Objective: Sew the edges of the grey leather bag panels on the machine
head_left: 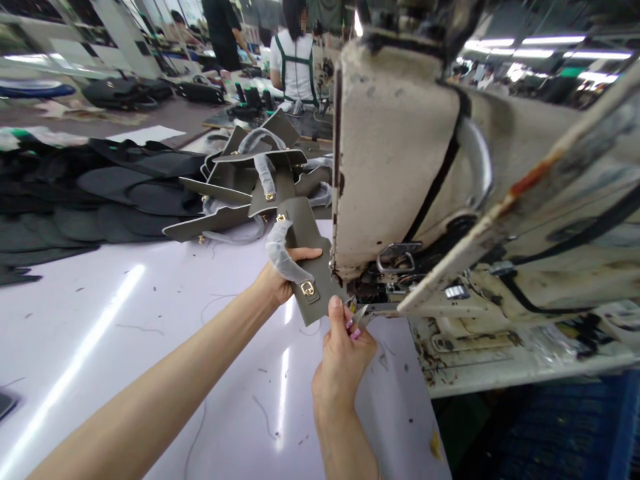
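A dark grey-green panel [304, 230] with a plastic-wrapped handle [281, 257] and gold buckles lies beside the sewing machine's head. My left hand [284, 279] grips this panel, its thumb on top and its other fingers hidden underneath. At the panel's lower right corner is my right hand [345, 347], closed, with its thumb raised against the edge. Small pink-handled snips [354, 327] are held in its fingers, their metal blades pointing up and right.
The cream sewing machine [400, 147] fills the right side. Similar panels with wrapped handles [235, 190] are piled behind my left hand. Black pieces [125, 180] are stacked at left. Loose threads lie on the white table [150, 320]. A person [296, 63] sits beyond.
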Demonstrator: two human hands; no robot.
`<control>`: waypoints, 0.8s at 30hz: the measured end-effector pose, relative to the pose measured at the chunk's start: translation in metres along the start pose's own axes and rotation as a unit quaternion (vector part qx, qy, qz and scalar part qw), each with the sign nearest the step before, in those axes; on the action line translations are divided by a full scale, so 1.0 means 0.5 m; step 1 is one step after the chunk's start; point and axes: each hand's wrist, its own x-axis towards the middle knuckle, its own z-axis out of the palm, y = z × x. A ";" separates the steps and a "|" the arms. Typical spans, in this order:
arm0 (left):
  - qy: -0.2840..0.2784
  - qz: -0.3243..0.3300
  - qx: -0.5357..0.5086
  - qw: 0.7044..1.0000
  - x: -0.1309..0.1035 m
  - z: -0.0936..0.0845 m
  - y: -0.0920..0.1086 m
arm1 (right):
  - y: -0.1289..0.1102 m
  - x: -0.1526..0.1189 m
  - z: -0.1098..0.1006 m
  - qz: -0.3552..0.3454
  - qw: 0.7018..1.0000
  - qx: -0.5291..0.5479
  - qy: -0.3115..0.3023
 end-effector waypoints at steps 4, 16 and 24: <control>0.029 0.021 -0.011 0.999 -0.031 0.001 -0.008 | -0.012 0.002 -0.008 0.040 0.999 0.024 -0.013; 0.227 0.064 -0.064 0.970 -0.107 0.003 -0.074 | -0.020 0.023 -0.052 0.056 0.996 0.055 -0.050; 0.314 0.055 -0.131 0.939 -0.193 0.040 -0.133 | -0.048 0.048 -0.128 0.038 0.983 -0.036 -0.178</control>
